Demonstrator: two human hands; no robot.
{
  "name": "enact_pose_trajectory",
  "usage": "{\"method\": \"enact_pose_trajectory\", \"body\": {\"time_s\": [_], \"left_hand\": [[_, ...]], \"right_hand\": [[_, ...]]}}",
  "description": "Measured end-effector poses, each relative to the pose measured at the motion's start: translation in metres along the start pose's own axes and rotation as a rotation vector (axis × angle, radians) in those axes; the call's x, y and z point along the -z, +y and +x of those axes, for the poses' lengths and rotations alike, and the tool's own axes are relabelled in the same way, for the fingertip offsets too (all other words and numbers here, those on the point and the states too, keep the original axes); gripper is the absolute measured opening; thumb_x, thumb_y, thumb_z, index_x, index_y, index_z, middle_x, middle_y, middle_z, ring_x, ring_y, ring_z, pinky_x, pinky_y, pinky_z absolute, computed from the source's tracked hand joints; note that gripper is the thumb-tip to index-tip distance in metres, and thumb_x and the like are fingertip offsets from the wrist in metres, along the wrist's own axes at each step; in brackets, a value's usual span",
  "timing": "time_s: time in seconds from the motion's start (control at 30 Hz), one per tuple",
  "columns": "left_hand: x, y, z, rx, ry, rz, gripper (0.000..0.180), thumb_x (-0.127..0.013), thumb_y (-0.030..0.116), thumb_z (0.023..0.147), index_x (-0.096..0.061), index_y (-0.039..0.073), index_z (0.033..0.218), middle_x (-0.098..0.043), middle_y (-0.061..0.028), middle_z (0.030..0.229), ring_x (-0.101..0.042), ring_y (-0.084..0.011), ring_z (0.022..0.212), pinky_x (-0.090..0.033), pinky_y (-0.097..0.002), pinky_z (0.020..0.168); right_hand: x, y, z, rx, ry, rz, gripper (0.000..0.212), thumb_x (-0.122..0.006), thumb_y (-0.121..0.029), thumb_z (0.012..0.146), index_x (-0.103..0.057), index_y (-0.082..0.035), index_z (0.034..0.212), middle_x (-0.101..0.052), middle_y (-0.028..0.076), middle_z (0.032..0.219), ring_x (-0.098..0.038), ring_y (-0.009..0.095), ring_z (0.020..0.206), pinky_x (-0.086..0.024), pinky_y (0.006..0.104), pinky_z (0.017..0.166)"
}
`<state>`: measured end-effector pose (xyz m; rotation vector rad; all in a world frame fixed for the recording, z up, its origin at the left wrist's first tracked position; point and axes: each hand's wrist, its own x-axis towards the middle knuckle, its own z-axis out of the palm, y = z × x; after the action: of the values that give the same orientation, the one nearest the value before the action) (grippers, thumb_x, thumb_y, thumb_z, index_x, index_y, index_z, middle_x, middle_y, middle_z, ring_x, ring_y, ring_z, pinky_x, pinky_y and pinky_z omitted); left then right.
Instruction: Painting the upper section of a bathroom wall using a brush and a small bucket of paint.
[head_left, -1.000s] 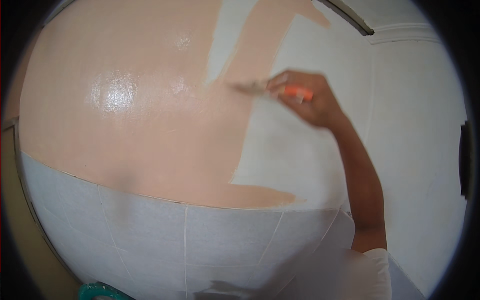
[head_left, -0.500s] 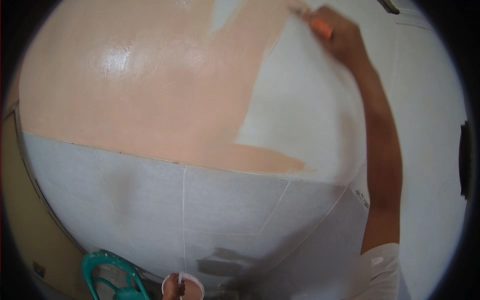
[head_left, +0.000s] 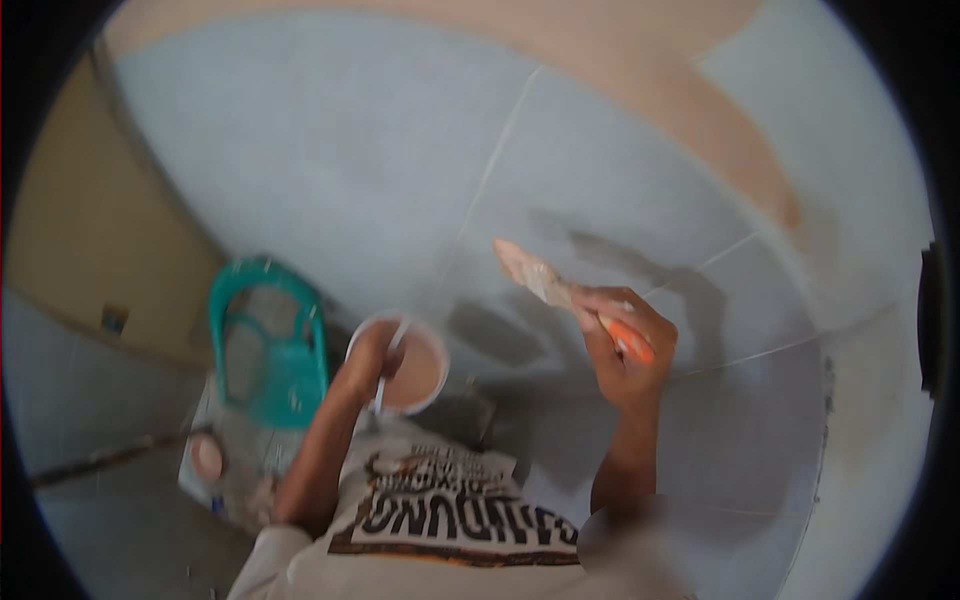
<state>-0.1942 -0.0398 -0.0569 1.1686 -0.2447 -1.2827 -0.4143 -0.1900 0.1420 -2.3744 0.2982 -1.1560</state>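
My right hand [head_left: 632, 345] is closed around a paintbrush [head_left: 540, 278] with an orange handle end. Its bristles are coated with peach paint and point up and to the left, apart from the wall. Lower and further left, my left hand [head_left: 368, 362] grips the white handle of a paint bucket [head_left: 445, 358]. Peach paint fills part of the bucket, and my fingers hide some of its opening. Along the top edge runs the peach-painted wall area [head_left: 640, 95], above grey-blue tiles [head_left: 400, 130].
A green plastic chair [head_left: 290, 385] stands left of the bucket. Beside it, a light-coloured surface holds a small round item [head_left: 207, 456] with a peach middle. A yellowish door [head_left: 100, 210] is at far left. Unpainted white wall [head_left: 830, 110] lies at upper right.
The view has tilted down. My right hand has come away from the upper wall with the paintbrush and is lower now, nearer the bucket. My left hand still grips the bucket's handle.
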Motion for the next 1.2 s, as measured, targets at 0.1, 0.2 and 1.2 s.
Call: {"method": "enact_pose_trajectory", "body": {"time_s": [0.1,0.2,1.2], "left_hand": [[-0.022,0.030,-0.010,-0.073,0.004,0.111,0.033,-0.038,0.038,0.092,-0.052,0.008,0.084,-0.032,0.0086,0.056,-0.024,-0.0044,0.046,-0.018,-0.0231,0.044],[-0.028,0.042,-0.011,-0.023,-0.005,0.112,0.034,-0.037,0.039,0.092,-0.052,0.009,0.087,-0.030,0.0092,0.056,-0.022,-0.0039,0.047,-0.017,-0.0224,0.043],[-0.026,0.037,-0.014,0.108,0.037,0.044,0.035,-0.038,0.042,0.092,-0.052,0.011,0.086,-0.028,0.0092,0.056,-0.020,-0.0042,0.047,-0.016,-0.0227,0.045]], "right_hand": [[-0.042,0.031,-0.028,-0.273,-0.115,0.153,0.012,-0.065,0.001,0.082,-0.068,0.001,0.094,-0.070,0.012,0.089,-0.063,0.013,0.066,-0.050,0.0253,0.058],[-0.095,0.056,-0.054,-0.339,-0.171,0.296,0.013,-0.065,-0.004,0.084,-0.069,0.002,0.095,-0.071,0.014,0.087,-0.064,0.015,0.068,-0.050,0.0278,0.060],[-0.136,0.076,-0.111,-0.564,-0.376,0.235,0.019,-0.065,-0.010,0.083,-0.069,0.005,0.094,-0.070,0.017,0.084,-0.068,0.020,0.073,-0.054,0.0305,0.068]]}}
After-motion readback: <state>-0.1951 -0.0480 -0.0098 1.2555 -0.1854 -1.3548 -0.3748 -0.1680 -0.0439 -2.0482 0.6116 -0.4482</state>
